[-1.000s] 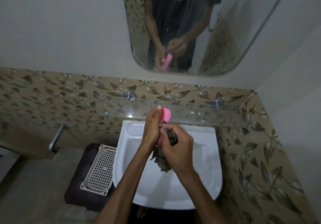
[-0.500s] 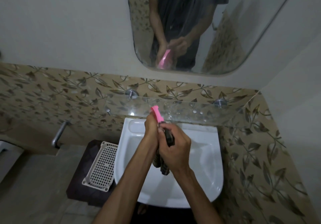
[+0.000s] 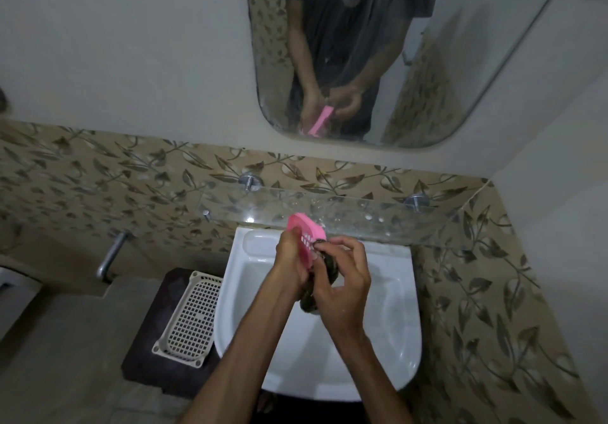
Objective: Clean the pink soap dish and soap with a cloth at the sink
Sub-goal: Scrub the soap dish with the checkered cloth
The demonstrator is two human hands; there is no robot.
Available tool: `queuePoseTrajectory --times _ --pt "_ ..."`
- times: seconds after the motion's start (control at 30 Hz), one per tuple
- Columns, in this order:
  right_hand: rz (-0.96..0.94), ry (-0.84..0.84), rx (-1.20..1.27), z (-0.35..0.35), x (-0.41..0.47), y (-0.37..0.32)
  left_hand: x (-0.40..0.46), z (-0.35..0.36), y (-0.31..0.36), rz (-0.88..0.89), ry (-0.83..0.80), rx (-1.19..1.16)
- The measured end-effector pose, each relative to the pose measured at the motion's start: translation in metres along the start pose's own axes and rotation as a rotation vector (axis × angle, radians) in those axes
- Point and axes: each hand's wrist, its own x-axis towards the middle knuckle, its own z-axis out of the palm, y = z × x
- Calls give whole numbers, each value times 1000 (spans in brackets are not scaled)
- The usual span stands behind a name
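Over the white sink (image 3: 388,334), my left hand (image 3: 291,259) grips the pink soap dish (image 3: 304,234), which is tilted so its slotted face shows toward me. My right hand (image 3: 343,272) is closed on a dark patterned cloth (image 3: 320,279) and presses it against the dish's lower right edge. A tail of the cloth hangs down below both hands into the basin. The soap itself is not visible.
A glass shelf (image 3: 362,216) on two metal pegs runs just behind the hands. A mirror (image 3: 378,51) hangs above it. Left of the sink, a white perforated tray (image 3: 190,318) lies on a dark stool (image 3: 148,351). A metal tap (image 3: 110,256) juts from the tiled wall.
My left hand has turned the dish from edge-on to showing its slotted face, and tipped it leftward. My right hand with the cloth has shifted along the dish's lower edge.
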Motion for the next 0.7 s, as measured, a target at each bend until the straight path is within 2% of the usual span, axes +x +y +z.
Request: queuePoseTrajectory --times 0.1,0.17,0.23,0.27,0.3,0.37,0.4,0.47,0.53,0.6,0.7 --pt "62 -78 54 -3 20 2 -2 -9 -8 -96 -97 8" --pt "172 -157 121 -9 28 1 -2 -13 -14 -18 -91 135" --pt "253 -252 215 -15 34 2 5 -20 -21 227 31 356" --pt "273 -305 252 -19 37 1 6 -25 -22 406 88 462" --pt "286 -360 282 -22 42 -1 6 -30 -22 595 58 532" --pt "333 -463 358 -29 53 -4 5 -38 -17 874 -146 621" --pt "369 -495 405 -32 58 -5 7 -41 -14 941 -222 667" --pt "436 -512 487 -34 63 -7 9 -38 -10 1040 -247 716" --pt "435 -473 488 -31 59 -8 7 -28 -12 1096 -173 708" --pt "370 -378 355 -24 49 -9 7 -18 -20 1067 -24 691" --pt "171 -213 30 -19 24 -7 16 -14 -27 818 133 572"
